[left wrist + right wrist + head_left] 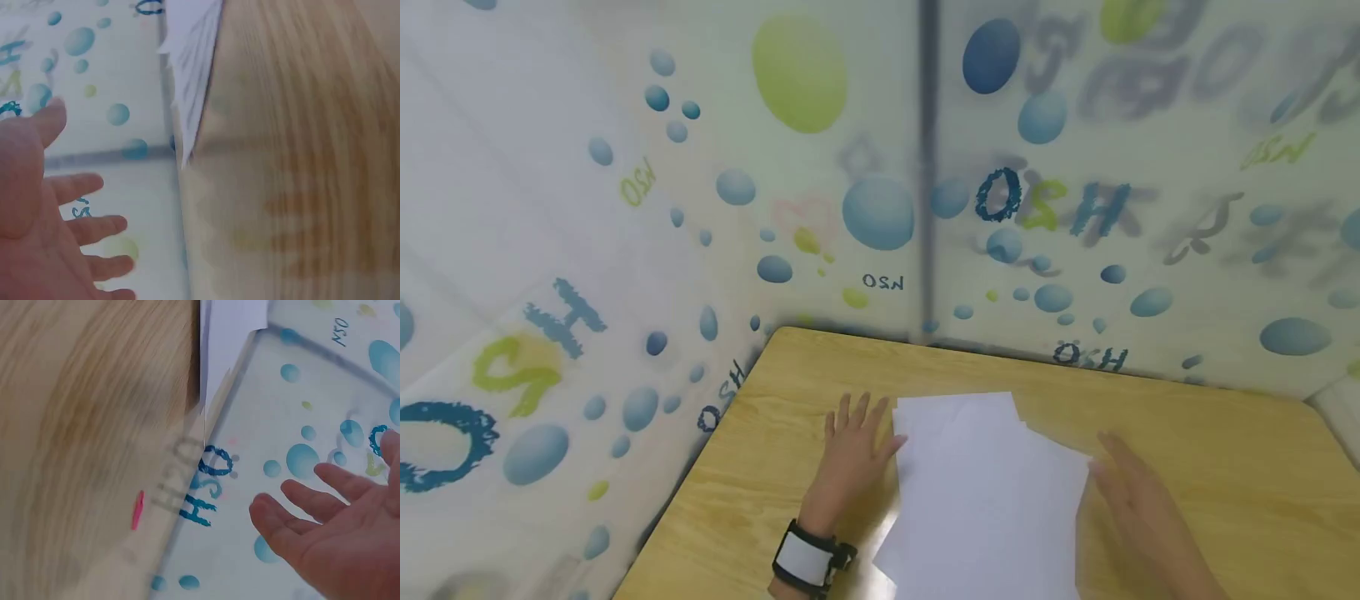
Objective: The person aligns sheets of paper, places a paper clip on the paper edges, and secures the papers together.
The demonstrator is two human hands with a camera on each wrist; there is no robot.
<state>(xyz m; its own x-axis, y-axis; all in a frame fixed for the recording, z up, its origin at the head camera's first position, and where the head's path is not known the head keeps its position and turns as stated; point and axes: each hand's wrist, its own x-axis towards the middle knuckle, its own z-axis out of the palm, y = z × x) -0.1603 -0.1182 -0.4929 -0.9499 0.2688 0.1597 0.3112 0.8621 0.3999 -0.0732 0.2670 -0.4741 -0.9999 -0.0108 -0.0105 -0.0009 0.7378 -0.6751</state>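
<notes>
Head view: loose stack of white paper sheets lies mid-way on light wooden table. Left hand, fingers spread flat, touches stack's left edge; right hand, open and blurred, at its right edge.

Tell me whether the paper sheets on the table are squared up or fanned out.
Fanned out. The paper sheets lie flat on the table with corners and edges offset from one another, the top corners staggered.

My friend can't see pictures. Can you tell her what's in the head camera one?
Two open hands, the left hand and the right hand, rest flat on either side of a loose stack of white paper on a wooden table. Bubble-patterned walls stand behind.
</notes>
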